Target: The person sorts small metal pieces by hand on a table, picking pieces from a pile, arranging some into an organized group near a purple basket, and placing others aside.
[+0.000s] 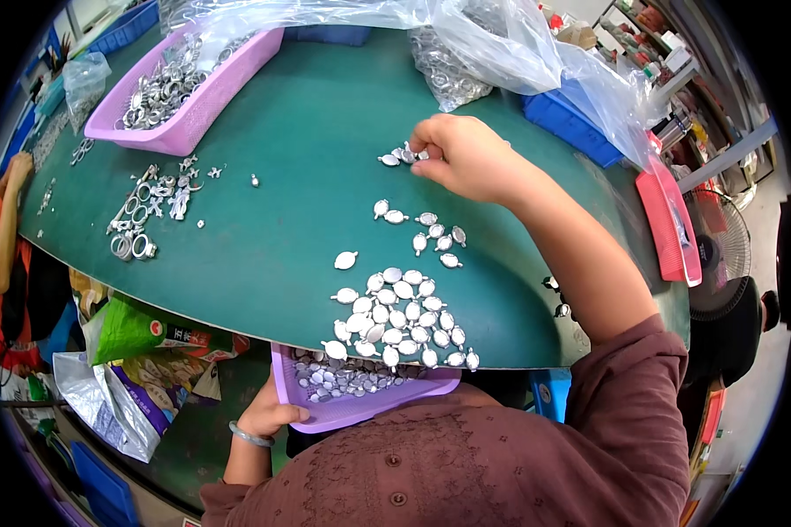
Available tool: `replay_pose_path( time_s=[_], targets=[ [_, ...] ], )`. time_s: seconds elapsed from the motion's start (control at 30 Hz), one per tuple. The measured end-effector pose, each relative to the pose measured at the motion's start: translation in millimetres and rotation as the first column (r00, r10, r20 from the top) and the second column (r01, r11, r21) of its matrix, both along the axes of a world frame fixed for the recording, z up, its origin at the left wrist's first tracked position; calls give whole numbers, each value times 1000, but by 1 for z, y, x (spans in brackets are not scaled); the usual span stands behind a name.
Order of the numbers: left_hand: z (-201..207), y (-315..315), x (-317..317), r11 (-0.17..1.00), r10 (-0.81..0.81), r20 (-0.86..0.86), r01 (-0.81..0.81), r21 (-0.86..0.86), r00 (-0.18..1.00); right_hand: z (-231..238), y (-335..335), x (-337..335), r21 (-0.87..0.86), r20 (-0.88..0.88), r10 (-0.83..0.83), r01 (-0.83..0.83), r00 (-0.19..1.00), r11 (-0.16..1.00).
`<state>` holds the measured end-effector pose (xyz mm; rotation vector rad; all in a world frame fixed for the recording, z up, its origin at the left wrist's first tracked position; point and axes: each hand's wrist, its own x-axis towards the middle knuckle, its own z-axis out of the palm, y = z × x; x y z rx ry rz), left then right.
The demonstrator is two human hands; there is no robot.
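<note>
My left hand [272, 411] grips the left side of a purple plastic basket [369, 408], thumb over its rim, below the table's near edge. Many small silvery discs [330, 378] lie inside it. Over the table my right hand [466, 156] is curled, fingertips drawn together at a small group of oval metal pendants [389, 160]. One of them shows between finger and thumb; how firmly it is pinched is hidden. Closer to me are several scattered pendants [427, 219] and a dense pile of the same silvery ovals [395, 316], reaching the table edge above the basket.
At the far left stands a lilac basket [198, 123] full of metal rings, with loose rings and castings [141, 211] nearby. Clear plastic bags [501, 48] lie at the back beside a blue tray [571, 127]. A pink tray [668, 220] sits right; another person's arm [7, 220] is left.
</note>
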<state>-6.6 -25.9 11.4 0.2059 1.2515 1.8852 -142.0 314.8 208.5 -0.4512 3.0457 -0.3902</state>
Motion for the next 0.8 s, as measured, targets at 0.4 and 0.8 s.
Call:
replay_pose_path(
  time_s=[0.4, 0.8],
  targets=[
    [3, -1, -1, 999, 15, 13, -14, -38, 1000, -12, 3, -6, -108, -34, 40, -44, 999, 993],
    [4, 4, 2, 995, 88, -33, -89, -37, 996, -10, -1, -24, 6, -51, 28, -28, 998, 1000]
  ],
)
